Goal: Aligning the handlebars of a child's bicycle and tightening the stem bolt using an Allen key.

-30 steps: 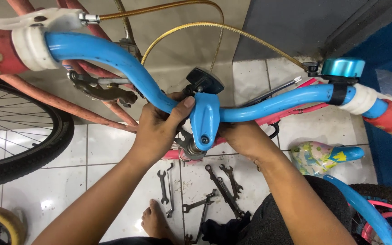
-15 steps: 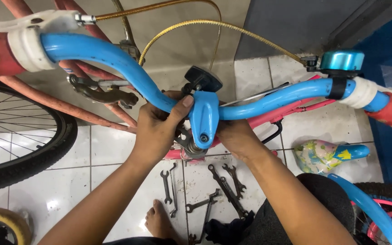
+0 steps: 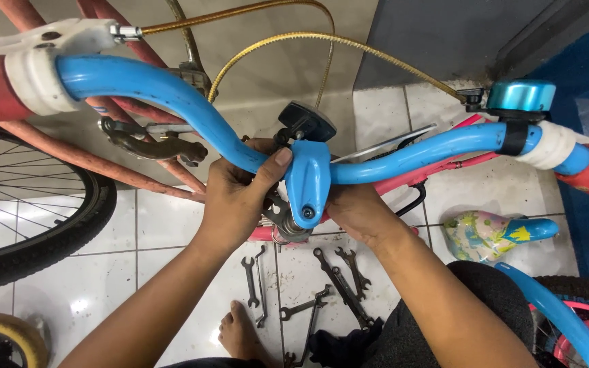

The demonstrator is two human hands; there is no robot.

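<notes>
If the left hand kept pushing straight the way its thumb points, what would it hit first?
The left hand has its thumb already pressed on the blue handlebar stem, so it would likely meet that first; depth beyond it is unclear.

Bright, even overhead light; glare on floor tiles [image 3: 172, 225]; sharp w/ wide-angle edge distortion.

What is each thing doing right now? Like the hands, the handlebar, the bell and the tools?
Left hand: gripping the blue stem, thumb pressed on it.
Right hand: tucked behind the stem, fingers hidden.
Handlebar: blue, clamped in the stem.
Stem: blue, bolt in place at its lower end.
Bell: fixed on the bar.
Wrenches: lying loose on the tiled floor.
Front wheel: on the bike, tyre on.
</notes>
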